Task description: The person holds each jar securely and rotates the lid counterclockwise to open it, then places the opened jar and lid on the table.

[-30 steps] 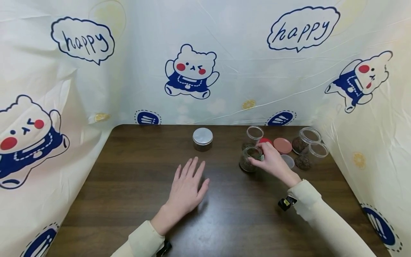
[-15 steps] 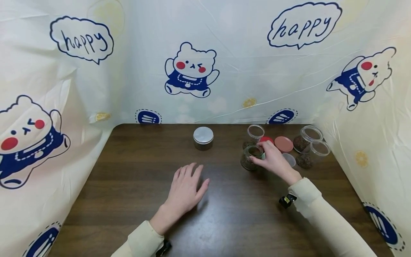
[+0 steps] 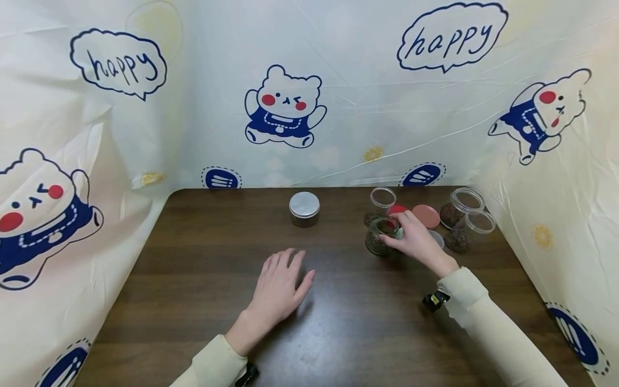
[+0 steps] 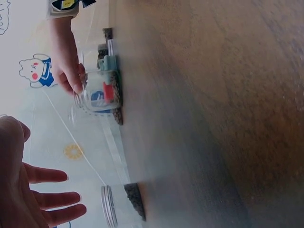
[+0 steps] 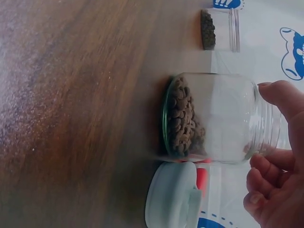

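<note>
My right hand [image 3: 417, 241] grips the neck of an open glass jar [image 3: 377, 243], thumb on one side and fingers on the other. Brown pellets [image 5: 183, 118] lie heaped in the jar's bottom, as the right wrist view shows. The jar is upright, its base close over the table. Right beside it is a pale mint lid [image 5: 168, 197], partly hidden by the hand in the head view. My left hand [image 3: 276, 287] hovers over the middle of the table, palm down, fingers loosely extended and holding nothing. Beyond it stands a jar with a silver lid [image 3: 304, 205] and dark contents.
Behind the gripped jar stands an open clear jar [image 3: 382, 200]. Two more open jars [image 3: 465, 201] with brown contents are at the table's back right. A red lid [image 3: 398, 209], a pink lid [image 3: 426, 216] and a translucent lid [image 3: 437, 238] lie between. A printed cloth [image 3: 358, 97] walls the table.
My right hand has shifted the glass jar slightly right and back. The left hand's fingers have drawn back a little and bent slightly.
</note>
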Motion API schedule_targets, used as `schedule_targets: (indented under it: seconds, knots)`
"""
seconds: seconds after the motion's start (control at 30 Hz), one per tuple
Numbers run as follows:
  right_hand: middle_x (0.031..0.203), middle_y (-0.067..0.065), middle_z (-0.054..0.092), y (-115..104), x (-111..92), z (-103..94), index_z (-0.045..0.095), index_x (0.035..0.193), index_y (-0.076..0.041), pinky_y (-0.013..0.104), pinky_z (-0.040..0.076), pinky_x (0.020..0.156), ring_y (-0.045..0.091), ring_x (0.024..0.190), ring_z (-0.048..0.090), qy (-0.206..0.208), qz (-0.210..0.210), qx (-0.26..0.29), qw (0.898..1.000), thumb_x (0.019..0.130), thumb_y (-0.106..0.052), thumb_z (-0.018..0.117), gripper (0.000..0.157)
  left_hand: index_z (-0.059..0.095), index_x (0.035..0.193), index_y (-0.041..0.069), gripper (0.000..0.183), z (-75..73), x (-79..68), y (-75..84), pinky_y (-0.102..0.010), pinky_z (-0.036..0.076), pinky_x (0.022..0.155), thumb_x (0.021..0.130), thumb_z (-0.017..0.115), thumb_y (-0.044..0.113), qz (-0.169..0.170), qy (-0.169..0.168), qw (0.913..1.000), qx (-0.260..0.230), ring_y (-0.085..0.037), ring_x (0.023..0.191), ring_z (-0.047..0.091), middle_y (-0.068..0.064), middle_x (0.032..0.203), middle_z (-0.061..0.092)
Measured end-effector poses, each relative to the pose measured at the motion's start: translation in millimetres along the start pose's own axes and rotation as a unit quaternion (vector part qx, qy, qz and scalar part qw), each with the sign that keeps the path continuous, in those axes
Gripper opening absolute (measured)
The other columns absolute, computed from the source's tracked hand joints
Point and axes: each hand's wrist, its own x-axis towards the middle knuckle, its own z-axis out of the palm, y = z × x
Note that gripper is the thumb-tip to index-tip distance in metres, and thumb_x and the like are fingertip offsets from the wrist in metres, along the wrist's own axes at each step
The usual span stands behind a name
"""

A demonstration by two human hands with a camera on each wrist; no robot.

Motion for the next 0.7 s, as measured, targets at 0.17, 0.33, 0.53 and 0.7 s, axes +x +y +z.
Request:
schedule_targets:
  seconds: [0.17,0.33,0.53,0.7]
  knots:
    - [0.113,0.022,0.060,-1,-2,-2.4,0.060,0.128,0.006,0.052,0.052,0.091,0.033,0.102,0.056,0.006,0.001,-0.002,1.000,0.089,-0.030,0.083,0.058,0.061,0.140,0.006,0.052,0.4,-0.4,0.6,-0.058,0.042,0.109,0.104,0.056,0.043,0.000,0.003,1.0000,0.000,-0.038,0.125,0.057,-0.019,0.136,0.061]
    - [0.108,0.021,0.061,-8,-10,-5.9,0.061,0.126,0.005,0.050,0.054,0.081,0.034,0.096,0.058,0.072,0.006,-0.016,0.997,0.097,-0.029,0.075,0.047,0.063,0.138,0.005,0.051,0.6,-1.3,-0.4,-0.058,0.042,0.109,0.104,0.056,0.043,-0.004,0.006,1.0000,0.005,-0.038,0.124,0.058,-0.018,0.134,0.063]
    - [0.099,0.018,0.064,-33,-19,-9.1,0.067,0.112,0.003,0.047,0.054,0.074,0.029,0.087,0.059,0.173,-0.050,-0.039,0.983,0.096,-0.014,0.071,0.023,0.068,0.122,0.004,0.039,-1.5,-1.9,-3.6,-0.056,0.048,0.100,0.102,0.060,0.036,-0.007,0.040,0.9992,0.005,-0.035,0.109,0.063,-0.015,0.116,0.067]
    - [0.099,0.015,0.065,-61,-27,-12.2,0.069,0.108,0.000,0.046,0.057,0.074,0.026,0.086,0.061,0.125,-0.073,-0.049,0.988,0.096,-0.016,0.072,0.020,0.068,0.121,0.005,0.036,-3.2,-0.5,-6.1,-0.056,0.049,0.096,0.102,0.060,0.034,-0.005,0.055,0.9983,0.015,-0.035,0.107,0.063,-0.014,0.116,0.067]
